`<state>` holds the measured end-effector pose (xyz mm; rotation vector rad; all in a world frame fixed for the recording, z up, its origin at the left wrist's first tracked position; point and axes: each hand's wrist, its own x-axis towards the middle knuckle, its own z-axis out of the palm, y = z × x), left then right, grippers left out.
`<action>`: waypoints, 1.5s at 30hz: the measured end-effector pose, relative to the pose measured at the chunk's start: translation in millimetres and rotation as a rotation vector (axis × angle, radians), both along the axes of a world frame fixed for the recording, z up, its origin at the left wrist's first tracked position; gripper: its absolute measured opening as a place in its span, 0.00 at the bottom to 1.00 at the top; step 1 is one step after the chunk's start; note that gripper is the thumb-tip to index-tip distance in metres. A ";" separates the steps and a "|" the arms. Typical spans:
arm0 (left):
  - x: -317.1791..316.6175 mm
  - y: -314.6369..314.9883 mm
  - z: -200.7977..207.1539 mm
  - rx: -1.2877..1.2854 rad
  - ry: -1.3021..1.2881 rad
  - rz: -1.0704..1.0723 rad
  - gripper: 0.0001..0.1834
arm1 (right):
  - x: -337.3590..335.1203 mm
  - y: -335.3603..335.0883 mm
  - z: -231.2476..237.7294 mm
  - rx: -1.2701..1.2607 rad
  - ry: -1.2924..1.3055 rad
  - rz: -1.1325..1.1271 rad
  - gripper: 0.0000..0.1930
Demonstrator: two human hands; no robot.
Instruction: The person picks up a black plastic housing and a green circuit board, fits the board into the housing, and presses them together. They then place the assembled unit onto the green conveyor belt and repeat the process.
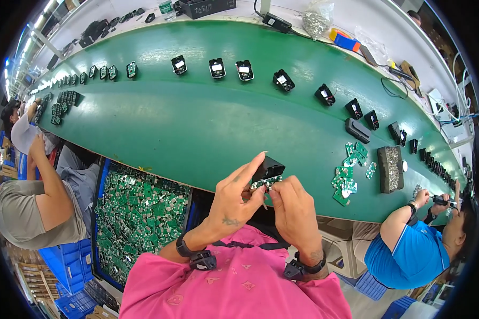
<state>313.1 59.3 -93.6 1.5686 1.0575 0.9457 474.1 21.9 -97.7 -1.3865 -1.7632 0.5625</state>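
At our twelve o'clock, our left hand (pixel 231 206) grips the black housing (pixel 269 167), with the green circuit board (pixel 265 183) at its six o'clock edge, where our right hand (pixel 295 209) pinches it. Should that pinch tilt or slacken, the board could catch on the housing or drop.

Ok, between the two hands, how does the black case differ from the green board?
Colour: the black case is dark and glossy; the green board carries pale, shiny parts.
Shape: the case looks deep and boxy, while the board shows only as a narrow strip, partly hidden by fingers.
Position: the case is on the far side, the board nearer the wearer's body.
Shared: both are between the hands.
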 end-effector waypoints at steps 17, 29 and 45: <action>2.9 1.2 4.8 0.361 0.349 -0.073 0.34 | 21.5 8.5 7.3 -0.161 0.090 0.153 0.03; -9.4 1.9 -31.7 0.193 0.267 -0.007 0.32 | -4.2 7.2 -30.6 -0.301 0.225 -0.024 0.04; -7.4 10.3 -23.7 -0.136 -0.092 -0.048 0.36 | -20.6 0.6 -34.9 -0.211 0.859 -0.098 0.09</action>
